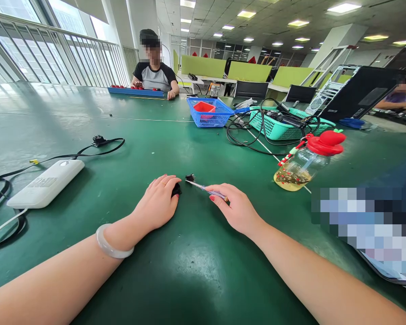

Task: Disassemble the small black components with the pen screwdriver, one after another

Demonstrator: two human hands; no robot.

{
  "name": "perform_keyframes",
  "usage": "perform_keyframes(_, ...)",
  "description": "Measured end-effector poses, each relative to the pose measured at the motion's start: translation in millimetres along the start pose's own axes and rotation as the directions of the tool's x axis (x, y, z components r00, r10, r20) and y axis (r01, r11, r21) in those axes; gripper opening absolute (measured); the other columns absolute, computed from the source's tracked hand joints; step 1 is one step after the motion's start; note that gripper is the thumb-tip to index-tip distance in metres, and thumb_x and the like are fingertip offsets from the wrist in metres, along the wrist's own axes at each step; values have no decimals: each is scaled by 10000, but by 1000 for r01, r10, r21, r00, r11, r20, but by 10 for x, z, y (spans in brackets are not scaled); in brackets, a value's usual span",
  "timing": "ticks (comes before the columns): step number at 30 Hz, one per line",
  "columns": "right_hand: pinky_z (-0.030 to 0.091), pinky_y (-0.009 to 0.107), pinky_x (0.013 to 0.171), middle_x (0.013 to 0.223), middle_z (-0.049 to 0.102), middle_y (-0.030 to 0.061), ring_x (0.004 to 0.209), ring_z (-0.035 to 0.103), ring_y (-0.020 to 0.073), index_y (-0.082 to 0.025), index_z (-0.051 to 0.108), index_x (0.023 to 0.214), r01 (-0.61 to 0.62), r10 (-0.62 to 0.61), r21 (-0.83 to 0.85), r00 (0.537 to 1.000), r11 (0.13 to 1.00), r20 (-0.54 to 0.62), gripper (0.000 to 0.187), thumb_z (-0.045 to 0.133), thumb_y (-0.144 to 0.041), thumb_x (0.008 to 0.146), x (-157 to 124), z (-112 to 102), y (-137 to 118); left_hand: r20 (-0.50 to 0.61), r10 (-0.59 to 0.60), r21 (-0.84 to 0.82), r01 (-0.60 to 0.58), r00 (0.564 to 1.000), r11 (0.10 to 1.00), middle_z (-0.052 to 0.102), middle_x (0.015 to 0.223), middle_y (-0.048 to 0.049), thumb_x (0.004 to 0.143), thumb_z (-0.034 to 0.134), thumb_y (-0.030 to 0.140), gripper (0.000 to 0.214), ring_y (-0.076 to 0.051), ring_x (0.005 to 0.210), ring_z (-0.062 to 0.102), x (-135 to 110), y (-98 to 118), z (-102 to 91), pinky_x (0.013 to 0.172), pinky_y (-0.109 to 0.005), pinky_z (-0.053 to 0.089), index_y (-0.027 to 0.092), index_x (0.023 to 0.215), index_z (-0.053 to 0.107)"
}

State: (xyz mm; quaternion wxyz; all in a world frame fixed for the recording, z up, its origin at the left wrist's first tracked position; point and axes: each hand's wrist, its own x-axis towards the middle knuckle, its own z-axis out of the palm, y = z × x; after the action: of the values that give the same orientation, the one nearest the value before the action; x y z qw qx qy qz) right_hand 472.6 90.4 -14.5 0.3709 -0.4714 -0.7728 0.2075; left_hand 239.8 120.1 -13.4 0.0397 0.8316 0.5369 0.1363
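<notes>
My left hand [160, 201] rests on the green table [149, 280], its fingers curled over a small black piece [176, 189]. The hand hides most of that piece, so its kind cannot be made out. My right hand [235, 207] is closed around the clear purplish handle of a slim screwdriver [208, 190]. The metal tip points left and meets a small black part [190, 178] just beyond my left fingertips. Whether the tip grips or only touches that part is too small to tell.
A white power bank-like box [47, 185] with black cables lies left. Ahead are a blue basket [209, 118] and a green basket [274, 128] of cables. A red-lidded bottle [301, 164] and a blurred screen [375, 230] stand right. Another person [155, 76] sits across.
</notes>
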Motion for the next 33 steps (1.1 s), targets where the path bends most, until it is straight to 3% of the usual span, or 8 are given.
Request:
perform_keyframes(6,487,270,701,970,681,47,811,611,164,-220,669,1138,12,-8,23,989,1000,-147,260,500,-278,950,-1,-18,13,4,-4,-17,4,1000,1000,528,1386,-88,934,395,377,451,-271,1359,386,-2,3,-1,1151,-484,317,185,1337,460)
perform_keyframes(10,481,283,712,940,687,38,793,609,169,-231,668,1185,-63,60,-19,991,998,-115,295,517,-236,932,52,17,71,2,-29,1,29,1000,1000,544,1372,-57,947,368,342,415,-268,1293,436,13,12,-7,1118,-476,349,217,1324,486)
perform_keyframes(17,461,275,669,838,678,21,733,593,160,-236,667,1209,-91,90,-41,996,995,-21,313,550,-275,922,66,21,56,-61,-179,93,184,982,979,579,1323,-73,942,354,326,429,-317,1240,459,15,-8,-23,1050,-509,390,226,1333,499)
perform_keyframes(23,437,263,609,733,668,24,661,578,146,-211,749,1026,-31,39,78,993,996,-113,284,503,-310,926,-10,-11,-57,-60,-135,18,136,989,990,549,1355,-75,881,458,411,520,-306,1284,435,13,-2,-33,1096,-525,342,242,1373,438)
perform_keyframes(27,417,250,531,649,641,23,560,537,127,-179,765,913,-119,191,277,949,953,-251,306,518,-359,891,1,-19,-48,-2,-53,-32,53,999,998,526,1372,-43,849,478,394,495,-301,1294,428,1,69,-39,1122,-593,276,299,1334,472)
perform_keyframes(30,391,241,484,613,606,12,503,483,108,-166,761,912,-197,337,425,898,883,-282,320,533,-385,860,57,-16,36,14,-51,-42,52,999,998,522,1362,-54,867,474,472,459,-326,1291,422,-2,121,-45,1094,-664,254,324,1300,513)
perform_keyframes(33,377,237,471,606,586,6,492,459,99,-159,757,901,-209,400,500,862,840,-313,314,548,-385,834,112,-15,116,24,-20,-38,21,999,999,533,1328,-59,898,453,504,382,-321,1264,445,2,141,-41,1077,-666,265,350,1223,580)
